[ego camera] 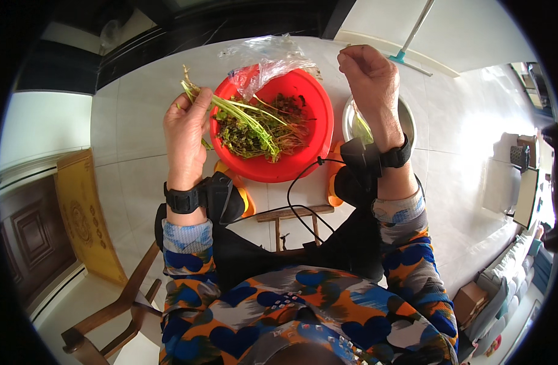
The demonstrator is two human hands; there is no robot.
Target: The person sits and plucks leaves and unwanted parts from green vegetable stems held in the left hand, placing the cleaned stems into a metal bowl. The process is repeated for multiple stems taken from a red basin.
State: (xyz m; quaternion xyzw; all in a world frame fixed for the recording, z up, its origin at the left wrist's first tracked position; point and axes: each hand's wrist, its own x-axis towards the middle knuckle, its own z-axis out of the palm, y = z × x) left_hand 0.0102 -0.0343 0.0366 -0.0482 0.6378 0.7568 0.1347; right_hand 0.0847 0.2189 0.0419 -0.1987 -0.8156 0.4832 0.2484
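My left hand (187, 123) grips a bunch of thin green stalks (249, 119), with pale root ends up at the left and the stalks reaching over a red plastic basin (272, 172). Wilted leafy greens (242, 141) with brownish stems lie in that basin. A crumpled clear plastic bag (279, 68) rests over its far rim. My right hand (370, 73) is raised above the far side of a metal bowl (406, 116), its thumb and fingertips pinched together; whether a small scrap is between them I cannot tell. Pale green stalks (362, 130) show in the bowl, partly hidden by my wrist.
Orange slippers (247, 200) flank the basin. A small wooden stool (297, 213) stands between my legs, with a black cable (289, 194) looping above it. A wooden chair (119, 315) is at lower left, a yellow mat (89, 214) by the door, a squeegee (400, 55) at the far right wall.
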